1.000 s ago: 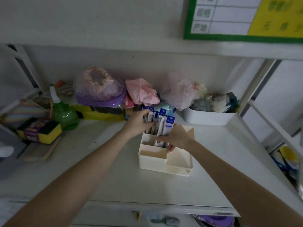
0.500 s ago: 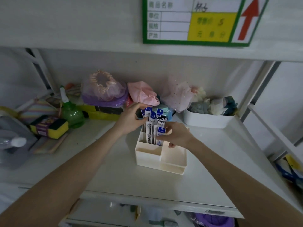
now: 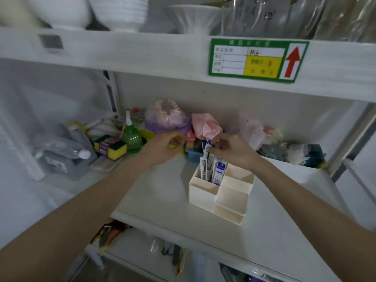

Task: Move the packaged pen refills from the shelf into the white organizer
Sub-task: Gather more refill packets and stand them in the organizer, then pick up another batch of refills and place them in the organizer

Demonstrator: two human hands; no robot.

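Observation:
A white organizer (image 3: 234,200) with stepped compartments stands on the middle of the white shelf (image 3: 158,200). Several packaged pen refills (image 3: 215,169), in white and blue wrappers, stand upright in its tall back-left compartment. My right hand (image 3: 236,152) reaches over the organizer from the right, its fingertips pinched on the tops of the packs. My left hand (image 3: 164,147) hovers to the left of the packs, apart from them, fingers loosely curled and holding nothing.
Behind the organizer lie a small blue container (image 3: 192,155), a pink cloth (image 3: 205,127) and a bagged purple item (image 3: 166,119). A green spray bottle (image 3: 132,139) and sponges (image 3: 110,148) sit left. A white bin of soft items (image 3: 289,153) sits right. Bowls (image 3: 120,11) fill the shelf above.
My left hand has let go of the packs and drawn away to the left. My right hand has shifted up to the tops of the packs. The view has tilted upward.

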